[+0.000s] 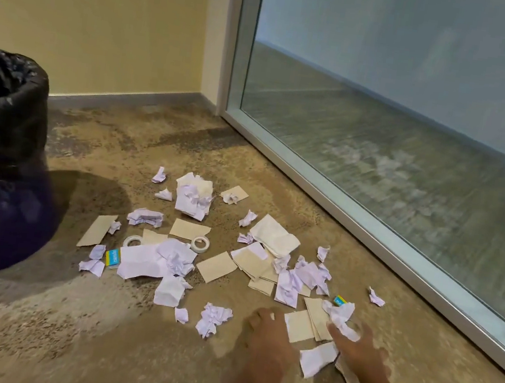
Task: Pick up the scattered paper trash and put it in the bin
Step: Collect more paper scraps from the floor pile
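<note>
Crumpled white papers and flat beige sheets lie scattered over the carpet, with the thickest pile in the middle. The bin, lined with a black bag, stands at the far left. My left hand rests on the carpet with fingers apart, touching the left edge of a beige sheet. My right hand is curled around a crumpled white paper on top of beige sheets. A folded white paper lies between my wrists. The hands are motion-blurred.
Two white tape rolls and two small blue-and-yellow boxes lie among the papers. A glass wall with a metal bottom frame runs along the right. A yellow wall closes the back.
</note>
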Motion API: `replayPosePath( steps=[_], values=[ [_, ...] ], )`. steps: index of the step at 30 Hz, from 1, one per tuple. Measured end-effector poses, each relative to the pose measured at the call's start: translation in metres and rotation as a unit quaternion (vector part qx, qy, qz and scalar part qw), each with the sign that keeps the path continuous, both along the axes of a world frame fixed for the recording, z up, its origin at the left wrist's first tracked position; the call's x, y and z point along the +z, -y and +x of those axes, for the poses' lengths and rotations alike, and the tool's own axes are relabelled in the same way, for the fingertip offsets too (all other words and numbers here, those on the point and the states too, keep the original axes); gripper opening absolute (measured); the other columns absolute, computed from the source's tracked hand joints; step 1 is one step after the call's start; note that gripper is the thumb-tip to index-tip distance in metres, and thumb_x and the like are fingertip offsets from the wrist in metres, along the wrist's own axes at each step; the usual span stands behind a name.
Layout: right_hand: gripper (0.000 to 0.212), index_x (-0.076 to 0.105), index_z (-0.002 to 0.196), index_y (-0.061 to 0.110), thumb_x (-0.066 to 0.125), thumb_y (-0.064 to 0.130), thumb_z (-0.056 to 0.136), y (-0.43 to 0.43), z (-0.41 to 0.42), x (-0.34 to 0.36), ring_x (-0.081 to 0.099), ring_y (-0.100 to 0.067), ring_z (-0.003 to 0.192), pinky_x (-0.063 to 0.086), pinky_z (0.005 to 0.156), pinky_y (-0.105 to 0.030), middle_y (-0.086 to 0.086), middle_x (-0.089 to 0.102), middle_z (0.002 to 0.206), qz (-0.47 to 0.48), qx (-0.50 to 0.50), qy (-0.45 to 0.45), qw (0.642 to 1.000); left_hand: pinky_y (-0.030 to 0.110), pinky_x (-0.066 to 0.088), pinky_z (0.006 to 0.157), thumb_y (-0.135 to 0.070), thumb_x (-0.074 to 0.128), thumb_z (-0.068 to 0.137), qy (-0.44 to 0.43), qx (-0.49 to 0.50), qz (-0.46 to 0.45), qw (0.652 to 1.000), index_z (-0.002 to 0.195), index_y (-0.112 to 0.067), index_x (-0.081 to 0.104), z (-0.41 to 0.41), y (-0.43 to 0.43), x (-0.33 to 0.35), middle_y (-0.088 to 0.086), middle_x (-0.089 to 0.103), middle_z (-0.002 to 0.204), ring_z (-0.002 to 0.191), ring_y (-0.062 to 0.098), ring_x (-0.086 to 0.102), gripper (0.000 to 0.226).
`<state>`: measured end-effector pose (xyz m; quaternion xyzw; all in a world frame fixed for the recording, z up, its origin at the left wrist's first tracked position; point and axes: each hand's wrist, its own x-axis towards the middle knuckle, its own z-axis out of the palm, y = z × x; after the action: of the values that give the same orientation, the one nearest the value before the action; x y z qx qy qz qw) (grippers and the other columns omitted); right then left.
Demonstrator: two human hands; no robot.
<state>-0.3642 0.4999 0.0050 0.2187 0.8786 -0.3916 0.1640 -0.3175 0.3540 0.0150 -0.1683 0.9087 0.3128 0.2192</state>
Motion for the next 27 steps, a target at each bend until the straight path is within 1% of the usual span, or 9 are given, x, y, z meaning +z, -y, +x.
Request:
replayPosePath(
  steps=[4, 8, 12, 14, 16, 19, 21, 24, 27],
  values=[
    [0.091, 0.015, 0.146, 0.010, 0.066, 0.044, 0.079, 0.009, -0.014, 0.000, 0.027, -0.033, 0.138, 0.022, 0.113, -0.041, -0.015, 0.027, 0.151, -0.030, -0.012, 0.034, 0.999, 0.039, 0.029, 0.113, -0.045, 0.066, 0.080, -0.002, -0.032, -0.006, 0.999, 0.144, -0.015, 0.023, -0.005, -0.018, -0.001, 0.011, 0.021, 0.149, 0.141, 0.027, 0.021, 0.083],
    [0.093, 0.024, 0.143, 0.012, 0.074, 0.041, 0.071, 0.027, -0.030, -0.002, 0.043, -0.032, 0.128, 0.037, 0.106, -0.042, -0.015, 0.040, 0.143, -0.062, 0.016, 0.049, 0.997, 0.037, 0.028, 0.113, -0.034, 0.058, 0.087, -0.027, -0.065, -0.021, 0.997, 0.149, -0.011, 0.013, -0.008, -0.034, -0.002, 0.011, 0.020, 0.150, 0.141, 0.030, 0.019, 0.079],
    [0.087, 0.023, 0.142, 0.015, 0.072, 0.037, 0.074, 0.044, -0.035, 0.004, 0.035, -0.034, 0.132, 0.034, 0.107, -0.040, -0.021, 0.035, 0.142, 0.018, 0.059, 0.050, 0.997, 0.038, 0.033, 0.108, -0.038, 0.063, 0.084, -0.030, -0.073, -0.100, 0.992, 0.149, -0.008, 0.011, -0.015, -0.041, -0.011, 0.010, 0.024, 0.148, 0.138, 0.030, 0.024, 0.088],
    [0.081, 0.026, 0.141, 0.017, 0.070, 0.034, 0.075, 0.049, -0.035, 0.003, 0.031, -0.034, 0.133, 0.031, 0.109, -0.041, -0.022, 0.034, 0.141, 0.049, 0.077, 0.033, 0.995, 0.036, 0.033, 0.108, -0.040, 0.065, 0.083, -0.034, -0.053, -0.104, 0.993, 0.147, -0.008, 0.015, -0.017, -0.042, -0.014, 0.010, 0.026, 0.146, 0.137, 0.028, 0.026, 0.087],
    [0.075, 0.032, 0.137, 0.018, 0.070, 0.028, 0.073, 0.051, -0.035, 0.000, 0.036, -0.034, 0.130, 0.033, 0.107, -0.041, -0.021, 0.041, 0.136, 0.063, 0.092, 0.014, 0.994, 0.033, 0.033, 0.108, -0.038, 0.066, 0.083, -0.045, -0.016, -0.079, 0.996, 0.144, -0.009, 0.020, -0.018, -0.043, -0.017, 0.009, 0.028, 0.145, 0.136, 0.026, 0.029, 0.082],
    [0.052, 0.045, 0.112, 0.014, 0.071, 0.016, 0.067, 0.053, -0.034, -0.008, 0.051, -0.028, 0.112, 0.040, 0.094, -0.037, -0.011, 0.056, 0.118, 0.072, 0.108, -0.030, 0.991, 0.028, 0.031, 0.109, -0.037, 0.066, 0.082, -0.056, 0.059, -0.037, 0.996, 0.138, -0.010, 0.027, -0.019, -0.041, -0.022, 0.008, 0.033, 0.143, 0.134, 0.023, 0.032, 0.074],
    [0.043, 0.043, 0.097, 0.017, 0.071, 0.012, 0.065, 0.056, -0.031, -0.009, 0.052, -0.023, 0.094, 0.040, 0.083, -0.034, -0.006, 0.055, 0.102, 0.056, 0.115, -0.040, 0.991, 0.028, 0.026, 0.111, -0.040, 0.066, 0.081, -0.057, 0.095, -0.020, 0.994, 0.136, -0.010, 0.031, -0.020, -0.039, -0.028, 0.009, 0.037, 0.142, 0.133, 0.023, 0.034, 0.073],
    [0.039, 0.042, 0.094, 0.016, 0.068, 0.006, 0.067, 0.062, -0.027, -0.008, 0.050, -0.024, 0.083, 0.037, 0.070, -0.031, -0.008, 0.054, 0.092, 0.007, 0.100, -0.034, 0.994, 0.027, 0.022, 0.114, -0.034, 0.066, 0.082, -0.050, 0.135, 0.015, 0.989, 0.140, -0.009, 0.026, -0.019, -0.035, -0.028, 0.008, 0.034, 0.146, 0.137, 0.022, 0.031, 0.075],
    [0.037, 0.045, 0.097, 0.016, 0.065, 0.000, 0.070, 0.066, -0.023, -0.009, 0.050, -0.021, 0.071, 0.036, 0.060, -0.027, -0.009, 0.053, 0.092, -0.052, 0.091, -0.027, 0.994, 0.027, 0.028, 0.113, -0.024, 0.064, 0.084, -0.038, 0.189, 0.070, 0.979, 0.139, -0.009, 0.028, -0.017, -0.028, -0.032, 0.007, 0.036, 0.145, 0.137, 0.021, 0.034, 0.068]
  ],
)
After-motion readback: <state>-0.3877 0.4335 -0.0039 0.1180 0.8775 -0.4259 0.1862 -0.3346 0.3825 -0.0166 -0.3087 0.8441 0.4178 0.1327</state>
